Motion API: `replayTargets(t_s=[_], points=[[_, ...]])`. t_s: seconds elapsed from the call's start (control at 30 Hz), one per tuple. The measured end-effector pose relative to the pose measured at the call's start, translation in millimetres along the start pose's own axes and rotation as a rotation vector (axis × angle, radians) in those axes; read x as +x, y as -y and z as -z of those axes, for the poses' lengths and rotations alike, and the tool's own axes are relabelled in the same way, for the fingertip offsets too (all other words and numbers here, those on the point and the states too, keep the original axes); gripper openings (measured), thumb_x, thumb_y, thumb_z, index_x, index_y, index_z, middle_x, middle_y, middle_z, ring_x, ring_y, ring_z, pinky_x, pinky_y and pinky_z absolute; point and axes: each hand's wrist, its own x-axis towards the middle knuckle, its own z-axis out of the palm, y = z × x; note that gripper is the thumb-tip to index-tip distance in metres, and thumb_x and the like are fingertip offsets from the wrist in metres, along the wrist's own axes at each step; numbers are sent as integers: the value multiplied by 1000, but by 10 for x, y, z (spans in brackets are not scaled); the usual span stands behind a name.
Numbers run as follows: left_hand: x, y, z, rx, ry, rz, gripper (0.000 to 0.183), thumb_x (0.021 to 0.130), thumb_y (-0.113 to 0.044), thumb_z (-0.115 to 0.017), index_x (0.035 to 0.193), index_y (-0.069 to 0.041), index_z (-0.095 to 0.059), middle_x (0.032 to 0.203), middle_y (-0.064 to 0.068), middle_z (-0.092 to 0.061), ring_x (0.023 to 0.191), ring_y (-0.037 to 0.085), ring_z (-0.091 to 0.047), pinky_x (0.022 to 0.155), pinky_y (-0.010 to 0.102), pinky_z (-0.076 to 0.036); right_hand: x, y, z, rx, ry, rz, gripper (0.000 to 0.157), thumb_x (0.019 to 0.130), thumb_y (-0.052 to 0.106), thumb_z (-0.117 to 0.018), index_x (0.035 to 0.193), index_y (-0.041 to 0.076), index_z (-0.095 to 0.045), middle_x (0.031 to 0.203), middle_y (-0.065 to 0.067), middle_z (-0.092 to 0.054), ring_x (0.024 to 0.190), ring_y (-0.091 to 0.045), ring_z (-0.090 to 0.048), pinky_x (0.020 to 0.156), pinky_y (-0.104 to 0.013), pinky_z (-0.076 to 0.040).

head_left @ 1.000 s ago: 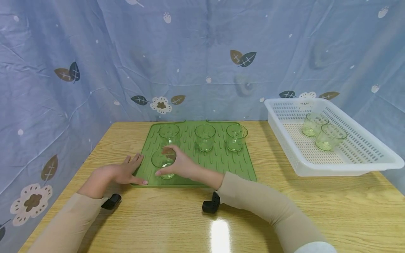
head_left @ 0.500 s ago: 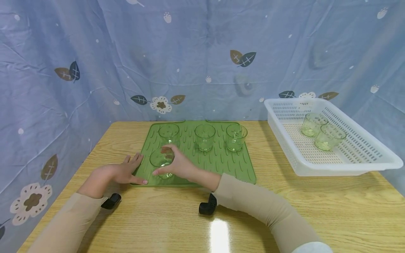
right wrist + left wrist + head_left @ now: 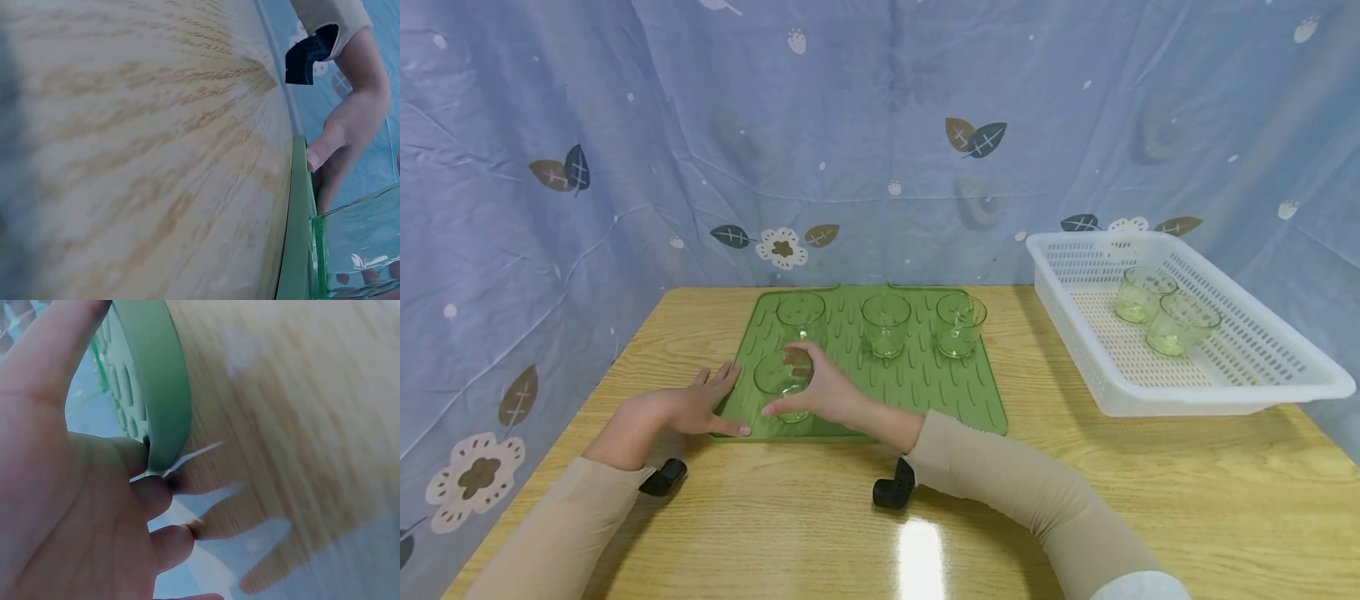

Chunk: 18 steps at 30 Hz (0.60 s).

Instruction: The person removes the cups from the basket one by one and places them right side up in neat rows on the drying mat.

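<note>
A clear green-tinted glass point(image 3: 771, 383) stands upright on the near left part of the green drying mat point(image 3: 925, 392). My right hand point(image 3: 826, 393) holds it from the right, thumb on the near side and fingers on the far side. In the right wrist view the glass point(image 3: 365, 244) meets the mat, and several fingertips show through it. At the mat's left front corner rests my left hand point(image 3: 692, 410) with its fingers spread. The left wrist view has its fingers point(image 3: 172, 547) by the mat's raised edge point(image 3: 159, 381), some touching the table.
Behind the held glass is another glass point(image 3: 801, 321), with a middle glass point(image 3: 886, 329) and a right glass point(image 3: 958, 329) in the same row. A white plastic basket point(image 3: 1112, 400) on the right contains two more glasses. A blue patterned cloth point(image 3: 880, 150) hangs behind the table point(image 3: 775, 517).
My right hand and the glass have shifted slightly left on the mat, then stayed nearly still over the last half second. The left hand keeps its place.
</note>
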Motion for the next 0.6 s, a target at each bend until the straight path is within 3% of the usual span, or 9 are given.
replayTargets(t_s=[0.3, 0.6], points=[[-20, 66, -51, 17, -35, 3, 118, 92, -58, -70, 159, 12, -2, 161, 40, 8, 144, 64, 10, 106, 82, -10, 22, -54, 7, -44, -5, 2, 95, 80, 8, -89, 157, 7, -32, 151, -15, -48, 130, -28, -53, 101, -32, -49], [-24, 70, -86, 153, -91, 2, 115, 92, -67, -63, 162, 6, -7, 166, 31, 3, 147, 59, -3, 100, 86, -14, -35, -67, 145, -71, 7, -27, 99, 80, 6, -89, 159, 7, -29, 150, -14, -49, 138, -32, -46, 111, -40, -43]])
